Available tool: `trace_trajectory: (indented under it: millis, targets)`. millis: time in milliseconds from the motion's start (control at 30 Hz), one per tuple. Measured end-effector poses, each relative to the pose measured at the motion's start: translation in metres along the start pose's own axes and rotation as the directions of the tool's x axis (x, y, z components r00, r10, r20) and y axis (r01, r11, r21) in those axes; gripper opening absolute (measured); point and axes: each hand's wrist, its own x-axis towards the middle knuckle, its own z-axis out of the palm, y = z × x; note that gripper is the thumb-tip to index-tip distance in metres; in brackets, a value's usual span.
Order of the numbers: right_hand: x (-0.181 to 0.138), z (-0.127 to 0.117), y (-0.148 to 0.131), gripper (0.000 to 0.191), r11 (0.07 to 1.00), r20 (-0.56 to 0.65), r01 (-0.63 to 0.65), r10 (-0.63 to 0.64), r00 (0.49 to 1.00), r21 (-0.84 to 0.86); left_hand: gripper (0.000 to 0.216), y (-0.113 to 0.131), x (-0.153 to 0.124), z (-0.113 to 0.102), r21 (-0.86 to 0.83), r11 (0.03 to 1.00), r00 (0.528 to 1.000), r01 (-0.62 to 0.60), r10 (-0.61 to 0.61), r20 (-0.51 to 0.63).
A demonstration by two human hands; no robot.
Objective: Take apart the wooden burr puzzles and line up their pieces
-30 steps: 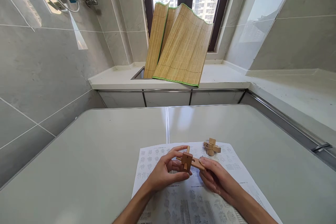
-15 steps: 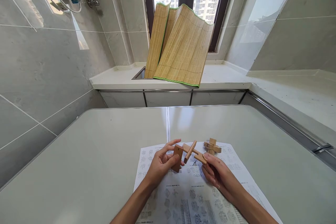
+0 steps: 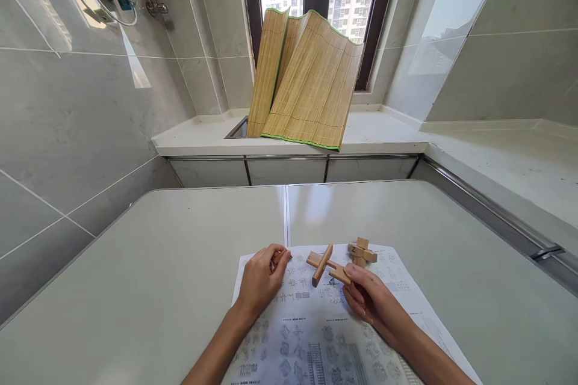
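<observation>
My right hand (image 3: 372, 307) pinches one end of a wooden cross (image 3: 324, 264) made of two slotted sticks, held just above a printed instruction sheet (image 3: 316, 337). My left hand (image 3: 261, 280) rests at the sheet's upper left corner. Its fingers are curled down over a small wooden block that is almost fully hidden under them. A small assembled wooden burr puzzle (image 3: 361, 251) sits on the sheet just beyond the cross, untouched.
The sheet lies on a pale grey table (image 3: 149, 264) with a seam down its middle. Behind it runs a white counter (image 3: 383, 132) with a folded bamboo mat (image 3: 307, 84) leaning against the window. Tiled walls close in on both sides.
The wooden piece came apart: my left hand pulled a block off and carried it left and down to the sheet's corner. My right hand kept the crossed sticks and lowered them slightly.
</observation>
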Motion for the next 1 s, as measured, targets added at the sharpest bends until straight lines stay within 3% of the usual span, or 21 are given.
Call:
trace_trajectory:
  millis: [400,800,900,1000]
  targets:
    - [0.0,-0.003,0.01,0.056,0.988,0.125,0.044,-0.026,0.992,-0.146,0.027,-0.01,0.005,0.003,0.082,0.993,0.995,-0.089,0.092,-0.033]
    - [0.001,-0.004,0.011,0.052,0.981,0.159,0.073,-0.043,0.986,-0.182,0.017,-0.01,0.003,0.004,0.123,0.99,0.991,-0.072,0.085,-0.104]
    - [0.0,-0.002,0.01,0.053,0.979,0.151,0.064,-0.035,0.988,-0.195,0.018,-0.002,0.0,-0.001,-0.012,0.995,0.992,-0.096,0.094,-0.083]
    - [-0.002,0.0,0.008,0.054,0.979,0.145,0.058,-0.029,0.989,-0.197,0.02,0.008,-0.003,-0.008,-0.271,0.957,0.991,-0.106,0.125,0.051]
